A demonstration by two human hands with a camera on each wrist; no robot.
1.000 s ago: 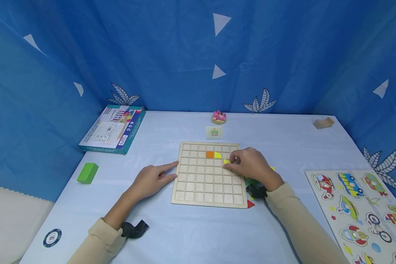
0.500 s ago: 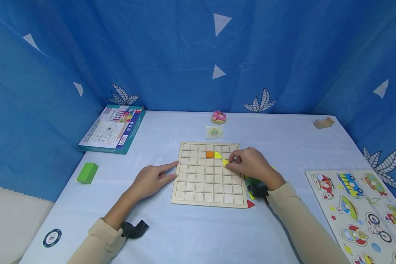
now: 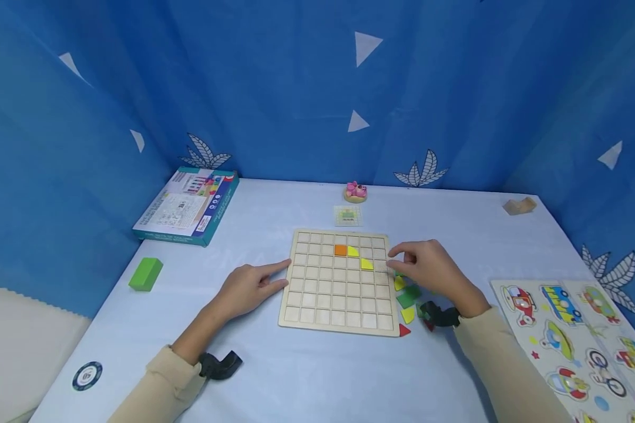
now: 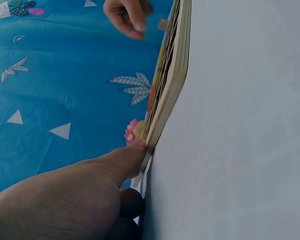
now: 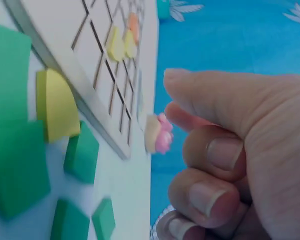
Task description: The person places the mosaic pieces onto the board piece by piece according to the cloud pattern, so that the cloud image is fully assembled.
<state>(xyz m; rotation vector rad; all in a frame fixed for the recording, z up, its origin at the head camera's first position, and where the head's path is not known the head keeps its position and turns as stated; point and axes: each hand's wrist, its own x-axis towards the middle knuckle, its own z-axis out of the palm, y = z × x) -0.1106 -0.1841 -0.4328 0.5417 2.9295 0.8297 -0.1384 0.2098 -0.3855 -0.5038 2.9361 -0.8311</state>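
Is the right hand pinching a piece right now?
No, in the head view the right hand has thumb and index finger apart at the tips, nothing between them.

white tabletop [image 3: 275,376]: evenly lit, soft faint shadows
left hand [image 4: 80,197]: kinda dim in wrist view
green pieces [image 5: 17,170]: pretty blurry, right wrist view

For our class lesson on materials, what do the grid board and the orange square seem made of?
Grid board: probably matte wood, from its pale tan, layered-looking edge. Orange square: possibly painted wood or plastic; its smooth, even colour leaves that open.
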